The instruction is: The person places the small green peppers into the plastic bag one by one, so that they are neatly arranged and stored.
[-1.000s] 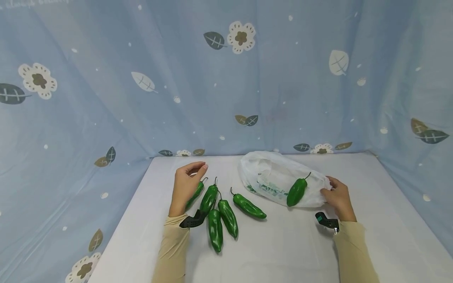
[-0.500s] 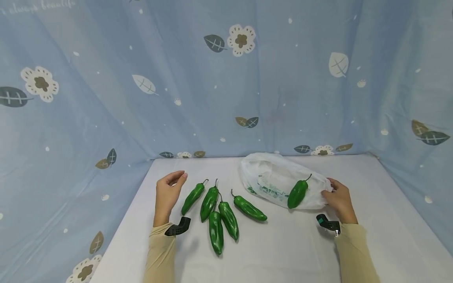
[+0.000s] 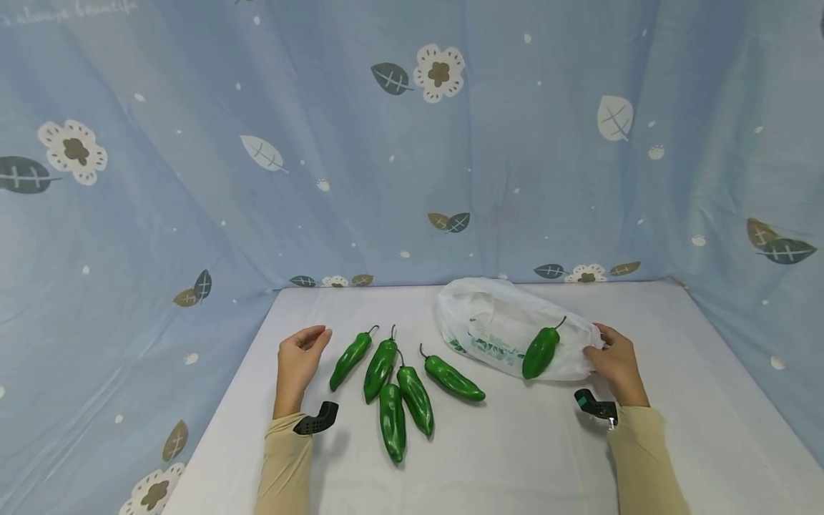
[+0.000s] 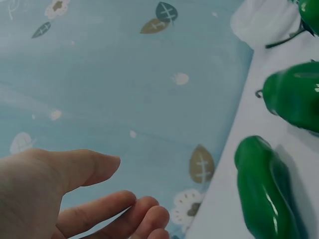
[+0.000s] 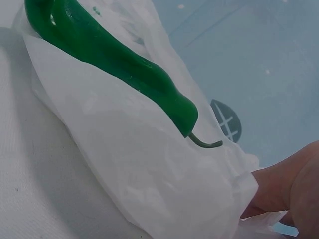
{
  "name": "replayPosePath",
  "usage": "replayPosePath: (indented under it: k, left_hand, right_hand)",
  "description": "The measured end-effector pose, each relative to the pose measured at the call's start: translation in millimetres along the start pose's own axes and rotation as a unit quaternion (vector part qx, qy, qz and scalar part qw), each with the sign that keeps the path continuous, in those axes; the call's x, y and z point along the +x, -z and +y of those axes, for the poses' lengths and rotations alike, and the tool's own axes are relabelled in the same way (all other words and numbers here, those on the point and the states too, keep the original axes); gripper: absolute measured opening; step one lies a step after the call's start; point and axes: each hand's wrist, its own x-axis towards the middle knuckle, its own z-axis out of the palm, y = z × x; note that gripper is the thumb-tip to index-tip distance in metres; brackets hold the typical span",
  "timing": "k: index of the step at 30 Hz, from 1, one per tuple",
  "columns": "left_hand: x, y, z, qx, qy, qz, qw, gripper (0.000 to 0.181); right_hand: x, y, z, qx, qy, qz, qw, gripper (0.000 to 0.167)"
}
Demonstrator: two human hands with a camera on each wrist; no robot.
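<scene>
White table, left hand loosely curved, thumb apart, beside green pepper, right hand pinching plastic bag

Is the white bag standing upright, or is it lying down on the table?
Lying down: the white bag spreads low along the table, and the right hand grips one end.

Curtained-off tabletop set-up: white table, patterned blue curtain around; room type unclear.
</scene>
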Motion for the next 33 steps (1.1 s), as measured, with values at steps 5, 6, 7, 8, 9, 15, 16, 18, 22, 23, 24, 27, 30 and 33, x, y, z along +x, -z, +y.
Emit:
replayPosePath:
  k: [5,6,7,8,9,15,16,18,22,23,24,27,30,33]
  left_hand:
    - [0.7,-4.2,-10.0,0.014,0.014,0.003,0.9998,0.04]
    - [0.6,-5.0,-11.9,0.015,0.017,0.002,0.9997,0.04]
    - [0.4,-5.6,-13.4,0.014,0.02,0.0,0.9997,0.04]
    - [0.4,-6.1,-14.6,0.012,0.022,-0.002,0.9997,0.04]
    - [0.4,-6.6,-15.6,0.012,0.024,-0.004,0.9996,0.04]
    - [2.1,-7.3,-21.9,0.027,0.027,-0.016,0.9991,0.04]
    - [1.9,-7.1,-23.1,0.033,0.028,-0.018,0.9989,0.04]
    - [1.1,-7.0,-25.6,0.041,0.033,-0.024,0.9983,0.041]
    - [0.2,-8.1,-30.0,0.049,0.046,-0.042,0.9969,0.044]
    - [0.0,-8.5,-31.1,0.048,0.049,-0.047,0.9965,0.044]
    - [-0.2,-9.0,-31.8,0.048,0.05,-0.05,0.9964,0.044]
    - [-0.2,-10.7,-34.3,0.053,0.049,-0.053,0.996,0.045]
    - [0.1,-13.0,-35.7,0.061,0.045,-0.052,0.9958,0.044]
    - [0.2,-15.8,-35.9,0.066,0.043,-0.061,0.995,0.044]
  right_hand:
    - [0.3,0,0,-0.003,-0.002,0.001,1.0,0.065]
    - [0.2,0,0,-0.004,-0.002,0.001,1.0,0.065]
    - [-0.1,0,1,-0.003,-0.001,0.001,1.0,0.065]
    - [-0.1,0,1,-0.003,0.001,0.002,1.0,0.065]
    - [-0.3,1,1,-0.004,0.004,0.003,1.0,0.065]
    - [-1.6,1,1,-0.003,0.007,0.002,1.0,0.065]
    - [-2.0,1,0,0.0,0.006,0.001,1.0,0.065]
    - [-2.8,1,-2,0.002,0.006,-0.002,1.0,0.065]
    - [-2.8,0,-2,0.005,0.005,-0.001,1.0,0.065]
    - [-2.5,0,-2,0.004,0.005,0.0,1.0,0.065]
    - [-2.4,0,-2,0.005,0.004,0.0,1.0,0.065]
    - [-1.7,-1,0,0.001,0.003,0.0,1.0,0.065]
    - [-1.2,-1,0,-0.003,0.003,-0.001,1.0,0.066]
    - [-1.2,1,-1,-0.004,0.001,-0.001,1.0,0.065]
